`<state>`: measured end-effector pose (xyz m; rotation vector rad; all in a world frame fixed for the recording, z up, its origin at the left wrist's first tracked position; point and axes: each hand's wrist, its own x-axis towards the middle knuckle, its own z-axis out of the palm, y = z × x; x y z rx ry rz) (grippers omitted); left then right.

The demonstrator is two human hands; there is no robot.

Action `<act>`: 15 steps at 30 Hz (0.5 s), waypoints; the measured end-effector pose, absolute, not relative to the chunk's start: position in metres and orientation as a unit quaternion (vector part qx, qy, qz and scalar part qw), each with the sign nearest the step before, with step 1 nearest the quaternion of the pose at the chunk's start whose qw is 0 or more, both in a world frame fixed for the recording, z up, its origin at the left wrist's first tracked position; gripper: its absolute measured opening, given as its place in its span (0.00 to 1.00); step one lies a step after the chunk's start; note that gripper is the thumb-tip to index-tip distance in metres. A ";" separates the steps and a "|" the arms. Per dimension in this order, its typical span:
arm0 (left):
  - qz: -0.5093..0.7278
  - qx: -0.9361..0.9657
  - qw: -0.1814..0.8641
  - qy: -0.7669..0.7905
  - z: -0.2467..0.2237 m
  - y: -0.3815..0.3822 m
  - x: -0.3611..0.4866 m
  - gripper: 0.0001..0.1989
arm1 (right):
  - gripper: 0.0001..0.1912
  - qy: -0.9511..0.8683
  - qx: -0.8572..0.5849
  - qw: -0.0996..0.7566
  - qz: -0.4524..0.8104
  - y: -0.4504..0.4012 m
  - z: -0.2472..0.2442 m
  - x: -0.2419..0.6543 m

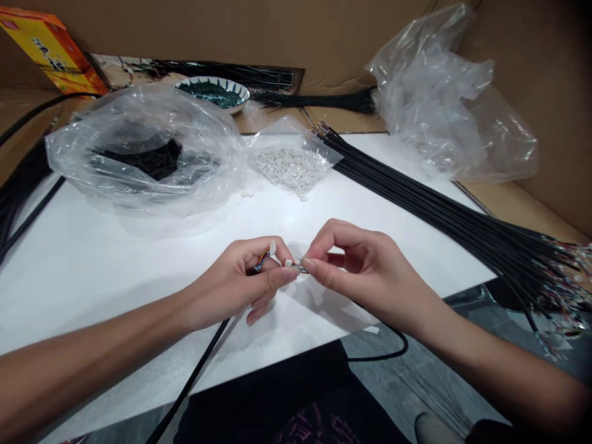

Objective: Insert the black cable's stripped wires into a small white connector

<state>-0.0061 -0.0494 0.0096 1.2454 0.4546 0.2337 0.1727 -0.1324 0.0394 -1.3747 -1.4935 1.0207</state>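
My left hand (235,283) pinches a small white plastic connector (272,253) with thin coloured wires (261,259) fanning out of it. My right hand (365,265) is close by, its thumb and fingertips shut on a thin multicoloured wire end (300,267). A tiny white piece (288,263) sits near that wire's tip, almost touching the left hand's thumb. The fingers hide most of the join between the hands. A black cable (198,364) runs from below my left hand towards the bottom of the view.
A white board (115,277) lies under my hands, with a bundle of black cables (416,197) across its right side. A bag of white connectors (289,166), a clear bag of black items (148,154) and a bowl of green pieces (213,92) stand beyond. Cardboard walls surround them.
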 end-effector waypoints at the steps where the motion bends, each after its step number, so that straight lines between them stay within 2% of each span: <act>1: 0.107 0.578 0.781 0.212 0.009 -0.049 -0.006 0.10 | 0.03 -0.598 -0.552 0.417 0.405 -0.132 0.040 0.173; 15: 0.105 0.590 0.769 0.223 0.010 -0.049 -0.006 0.10 | 0.04 -0.611 -0.550 0.393 0.413 -0.132 0.040 0.176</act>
